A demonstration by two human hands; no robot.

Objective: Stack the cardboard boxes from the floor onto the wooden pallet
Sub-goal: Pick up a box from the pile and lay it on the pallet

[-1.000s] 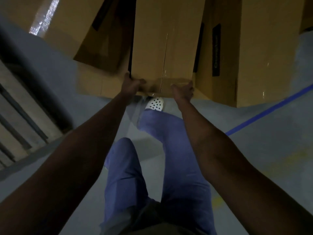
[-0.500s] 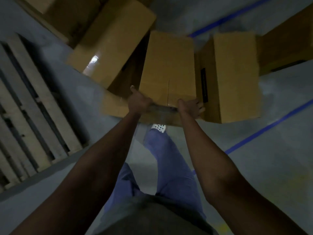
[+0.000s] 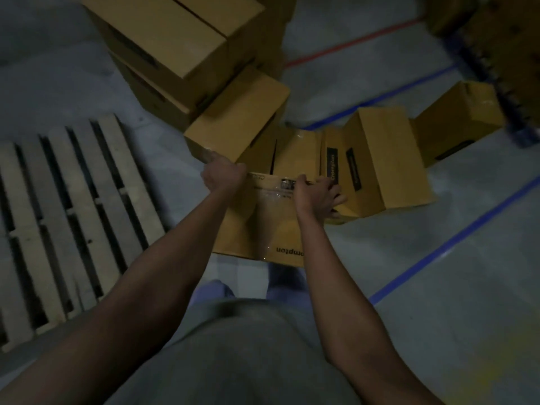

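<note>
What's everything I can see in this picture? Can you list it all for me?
Held box: one, tan cardboard with dark print, centre, gripped at its upper corners.
Other cardboard boxes: at least five, tan, on the floor behind and right of the held one, two stacked at top left.
Wooden pallet: one, pale slats, left, bare.
Floor lines: blue at right, one red near the top.
Floor: grey.
Dark rack: top right, blurred.
Left hand: on the box's left corner.
Right hand: on its right corner.
</note>
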